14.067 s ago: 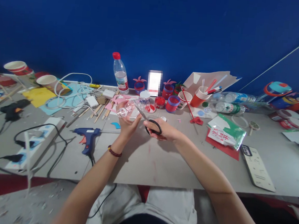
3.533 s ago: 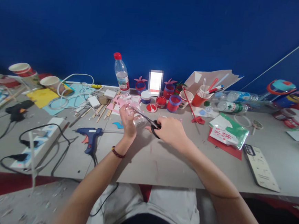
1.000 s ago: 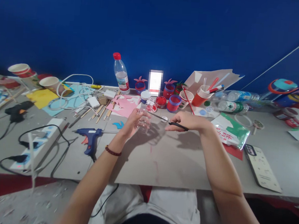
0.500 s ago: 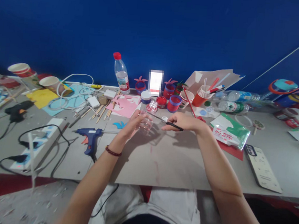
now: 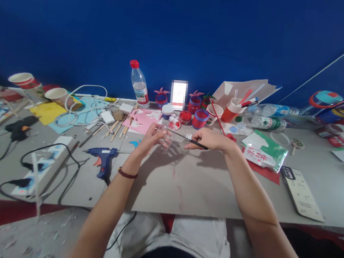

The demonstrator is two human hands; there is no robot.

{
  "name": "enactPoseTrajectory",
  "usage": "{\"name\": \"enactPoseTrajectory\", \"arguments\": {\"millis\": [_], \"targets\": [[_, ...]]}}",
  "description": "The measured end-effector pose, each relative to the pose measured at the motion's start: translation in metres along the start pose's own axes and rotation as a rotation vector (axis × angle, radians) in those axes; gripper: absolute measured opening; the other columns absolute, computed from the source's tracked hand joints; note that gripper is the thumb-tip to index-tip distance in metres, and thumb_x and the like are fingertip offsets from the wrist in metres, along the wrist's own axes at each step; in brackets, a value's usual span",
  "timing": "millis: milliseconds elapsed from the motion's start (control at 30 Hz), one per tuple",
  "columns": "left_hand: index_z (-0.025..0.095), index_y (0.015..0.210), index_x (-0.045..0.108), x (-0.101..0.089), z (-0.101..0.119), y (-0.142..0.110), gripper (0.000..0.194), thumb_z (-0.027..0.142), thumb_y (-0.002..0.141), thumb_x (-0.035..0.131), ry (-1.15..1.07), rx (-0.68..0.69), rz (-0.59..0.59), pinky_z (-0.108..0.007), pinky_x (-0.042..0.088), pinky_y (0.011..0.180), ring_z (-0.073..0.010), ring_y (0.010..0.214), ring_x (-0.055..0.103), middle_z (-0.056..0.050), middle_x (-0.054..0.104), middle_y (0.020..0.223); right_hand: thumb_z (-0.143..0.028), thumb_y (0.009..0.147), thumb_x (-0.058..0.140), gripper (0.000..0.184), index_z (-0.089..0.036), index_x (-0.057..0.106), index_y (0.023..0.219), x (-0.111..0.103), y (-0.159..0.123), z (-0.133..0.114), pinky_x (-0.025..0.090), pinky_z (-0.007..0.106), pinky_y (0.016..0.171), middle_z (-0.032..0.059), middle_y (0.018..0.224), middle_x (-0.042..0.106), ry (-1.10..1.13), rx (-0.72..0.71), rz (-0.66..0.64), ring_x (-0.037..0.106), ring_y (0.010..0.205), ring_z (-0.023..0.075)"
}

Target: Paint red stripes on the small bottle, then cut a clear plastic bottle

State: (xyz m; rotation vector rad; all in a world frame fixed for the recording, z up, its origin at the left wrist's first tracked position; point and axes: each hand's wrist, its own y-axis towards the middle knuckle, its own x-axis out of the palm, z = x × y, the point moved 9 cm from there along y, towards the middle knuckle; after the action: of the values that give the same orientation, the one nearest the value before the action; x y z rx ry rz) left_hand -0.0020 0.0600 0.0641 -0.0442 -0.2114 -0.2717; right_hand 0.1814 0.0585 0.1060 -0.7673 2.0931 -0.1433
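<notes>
My left hand is closed round a clear plastic bottle piece, held above the table at the centre. Its see-through walls make the cut edges hard to make out. My right hand grips black-handled scissors, the blades pointing left and reaching the bottle piece. Whether the blades are apart cannot be seen. Behind the bottle piece lie a red-stained lid and an open jar of red paint. A small white cap sits near my right fingertips.
A blue glue gun and a white power strip with cables lie left. A capped bottle, pink paper and painted cups stand or lie behind. To the right are a phone and a green packet.
Earlier the scissors cut at the bottle piece with my hands closer together. Over the last second, my right hand and scissors have shifted slightly left, and the bottle piece has tilted in my left hand.
</notes>
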Motion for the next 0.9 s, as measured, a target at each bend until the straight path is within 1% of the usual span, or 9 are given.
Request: {"name": "enactPoseTrajectory", "arguments": {"millis": [133, 367, 500, 600, 767, 900], "targets": [[0.021, 0.098, 0.042, -0.001, 0.003, 0.001, 0.054, 0.054, 0.074, 0.077, 0.006, 0.023, -0.016, -0.029, 0.057, 0.058, -0.0163, 0.070, 0.071, -0.004, 0.071, 0.095, -0.071, 0.066, 0.074, 0.062, -0.020, 0.040, 0.054, -0.001, 0.001, -0.003, 0.019, 0.027, 0.050, -0.0066, 0.051, 0.033, 0.004, -0.018, 0.012, 0.028, 0.052, 0.0092], [0.021, 0.100, 0.043, -0.005, 0.008, 0.001, 0.056, 0.053, 0.071, 0.079, 0.007, 0.048, -0.017, -0.028, 0.057, 0.058, -0.0144, 0.070, 0.069, -0.003, 0.071, 0.094, -0.073, 0.066, 0.072, 0.067, -0.021, 0.032, 0.054, 0.000, 0.006, -0.006, 0.018, 0.028, 0.052, -0.0064, 0.055, 0.026, 0.006, -0.099, 0.041, 0.024, 0.055, 0.0096], [0.021, 0.100, 0.042, -0.011, 0.002, 0.005, 0.056, 0.053, 0.071, 0.079, -0.002, 0.080, 0.028, -0.029, 0.056, 0.057, -0.0153, 0.069, 0.069, -0.004, 0.070, 0.093, -0.070, 0.068, 0.073, 0.066, -0.021, 0.031, 0.054, 0.000, 0.009, -0.007, 0.018, 0.028, 0.053, -0.0062, 0.056, 0.026, 0.011, -0.134, 0.055, 0.024, 0.056, 0.0098], [0.022, 0.102, 0.042, -0.013, -0.002, 0.008, 0.058, 0.052, 0.069, 0.079, -0.009, 0.095, 0.046, -0.027, 0.055, 0.055, -0.0151, 0.067, 0.069, -0.003, 0.070, 0.091, -0.069, 0.069, 0.072, 0.065, -0.021, 0.032, 0.053, 0.000, 0.011, -0.007, 0.018, 0.029, 0.053, -0.0060, 0.056, 0.026, 0.006, -0.164, 0.060, 0.024, 0.056, 0.0100], [0.022, 0.103, 0.042, -0.012, 0.005, 0.004, 0.057, 0.050, 0.070, 0.080, 0.013, 0.091, 0.068, -0.030, 0.058, 0.061, -0.0147, 0.071, 0.070, -0.002, 0.070, 0.093, -0.065, 0.070, 0.073, 0.062, -0.021, 0.033, 0.054, 0.001, 0.014, -0.005, 0.020, 0.028, 0.054, -0.0057, 0.057, 0.028, 0.009, -0.187, 0.069, 0.025, 0.057, 0.0101], [0.022, 0.102, 0.042, -0.011, 0.009, 0.002, 0.058, 0.048, 0.069, 0.081, 0.017, 0.083, 0.079, -0.029, 0.057, 0.060, -0.0137, 0.068, 0.069, 0.000, 0.069, 0.089, -0.063, 0.071, 0.073, 0.062, -0.020, 0.031, 0.055, 0.004, 0.015, -0.005, 0.019, 0.029, 0.054, -0.0061, 0.057, 0.025, 0.031, -0.187, 0.066, 0.023, 0.057, 0.0101]]}}
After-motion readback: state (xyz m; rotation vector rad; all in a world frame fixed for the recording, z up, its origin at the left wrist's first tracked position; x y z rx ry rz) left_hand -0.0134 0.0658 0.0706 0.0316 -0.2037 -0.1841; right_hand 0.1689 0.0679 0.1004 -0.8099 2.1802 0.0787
